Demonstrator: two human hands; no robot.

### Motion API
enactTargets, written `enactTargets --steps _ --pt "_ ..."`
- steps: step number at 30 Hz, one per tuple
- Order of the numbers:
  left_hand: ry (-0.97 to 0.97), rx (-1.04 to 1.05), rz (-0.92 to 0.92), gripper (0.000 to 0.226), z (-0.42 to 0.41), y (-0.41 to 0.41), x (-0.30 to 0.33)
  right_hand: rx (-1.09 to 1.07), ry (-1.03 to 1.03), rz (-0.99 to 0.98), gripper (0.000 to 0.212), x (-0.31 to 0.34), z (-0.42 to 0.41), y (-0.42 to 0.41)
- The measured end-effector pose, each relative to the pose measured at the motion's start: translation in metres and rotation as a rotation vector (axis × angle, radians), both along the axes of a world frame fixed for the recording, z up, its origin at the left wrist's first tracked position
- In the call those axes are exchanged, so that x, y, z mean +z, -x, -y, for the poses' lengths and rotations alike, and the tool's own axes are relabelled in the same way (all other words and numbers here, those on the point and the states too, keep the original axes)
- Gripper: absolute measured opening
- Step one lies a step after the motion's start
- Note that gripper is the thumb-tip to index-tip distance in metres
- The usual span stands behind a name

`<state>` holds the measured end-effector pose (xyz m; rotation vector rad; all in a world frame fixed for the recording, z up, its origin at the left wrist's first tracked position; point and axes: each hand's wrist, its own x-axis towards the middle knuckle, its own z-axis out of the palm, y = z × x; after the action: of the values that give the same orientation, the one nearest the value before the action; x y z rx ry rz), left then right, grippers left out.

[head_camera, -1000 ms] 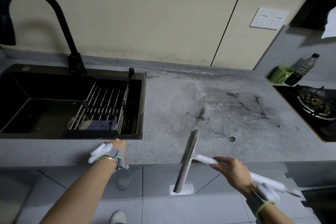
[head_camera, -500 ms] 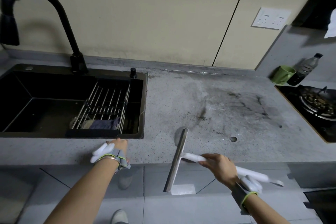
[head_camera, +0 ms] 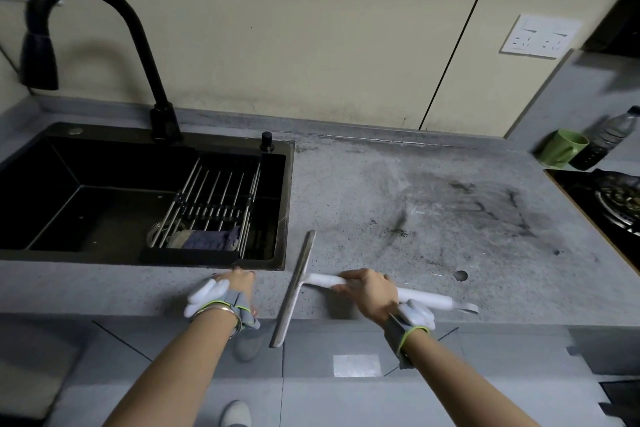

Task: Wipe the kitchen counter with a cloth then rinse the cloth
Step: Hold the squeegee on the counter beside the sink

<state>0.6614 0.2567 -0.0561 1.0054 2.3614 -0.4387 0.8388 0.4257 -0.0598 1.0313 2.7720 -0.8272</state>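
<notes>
1. Counter (head_camera: pixel 433 204) of grey speckled stone is seen, with dark smudges and streaks on its right half.
2. A squeegee (head_camera: pixel 298 288) with a long metal blade and a white handle is held by the right hand (head_camera: pixel 370 293); the fingers are curled round the handle.
3. The blade is laid across the front edge of the counter, and its near end is stuck out past the edge, over the floor.
4. The left hand (head_camera: pixel 237 284) is rested on the counter edge just below the sink (head_camera: pixel 289 204). Its fingers are mostly hidden, so it cannot be told if they are curled or flat.
5. A bluish cloth (head_camera: pixel 211 239) is seen down in the black sink, under a wire rack (head_camera: pixel 214 198).
6. A black tap (head_camera: pixel 138 35) is bent over the sink.
7. A green cup (head_camera: pixel 562 147) and a bottle (head_camera: pixel 607 137) are stood side by side at the far right, behind a stove burner (head_camera: pixel 620 201).
</notes>
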Motion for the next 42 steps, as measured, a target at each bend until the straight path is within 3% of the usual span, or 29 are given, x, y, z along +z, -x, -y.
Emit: enactTargets --steps 6,12,21,32,42 --pt "-0.003 0.011 -0.002 0.06 -0.001 -0.002 0.002 -0.022 0.018 -0.045 0.025 0.007 -0.01 -0.023" --pt "-0.013 0.023 0.008 0.068 0.001 -0.002 0.005 -0.111 -0.054 -0.025 0.025 0.012 -0.032 -0.087" --pt "-0.033 0.073 0.028 0.046 -0.001 -0.004 0.006 -0.242 -0.079 0.037 0.016 0.01 -0.048 -0.153" --pt "-0.113 0.099 0.036 0.044 0.002 -0.003 -0.001 -0.124 -0.049 0.028 0.022 0.002 -0.034 -0.113" --pt "-0.075 0.022 -0.032 0.059 0.004 0.006 -0.007 -0.024 0.019 0.014 0.031 -0.002 -0.02 -0.038"
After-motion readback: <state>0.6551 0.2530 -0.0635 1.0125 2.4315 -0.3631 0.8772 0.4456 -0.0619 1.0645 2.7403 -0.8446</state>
